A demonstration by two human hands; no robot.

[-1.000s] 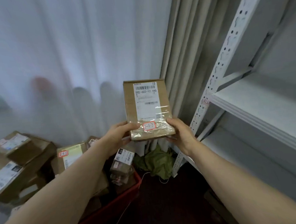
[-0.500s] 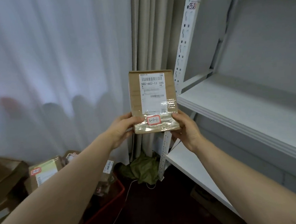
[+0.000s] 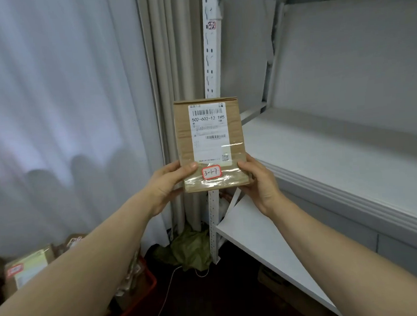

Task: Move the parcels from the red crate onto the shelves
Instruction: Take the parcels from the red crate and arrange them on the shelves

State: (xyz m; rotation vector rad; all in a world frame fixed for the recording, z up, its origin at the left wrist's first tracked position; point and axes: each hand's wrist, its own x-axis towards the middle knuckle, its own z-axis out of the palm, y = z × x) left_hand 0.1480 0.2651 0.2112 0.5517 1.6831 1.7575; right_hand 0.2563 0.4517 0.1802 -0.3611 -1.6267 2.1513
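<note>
I hold the cardboard parcel (image 3: 210, 144) in the middle of the frame, in the air in front of the white shelf post (image 3: 211, 59); my left hand (image 3: 166, 185) and right hand (image 3: 259, 179) each grasp one lower corner, so I think the shipping label (image 3: 209, 133) and the red-bordered sticker "3-1-7" (image 3: 211, 172) stay open for reading. Its long axis stands upright, label face toward me, top edge up. The bare middle shelf (image 3: 325, 154) is at right, the red crate (image 3: 136, 301) at lower left.
</note>
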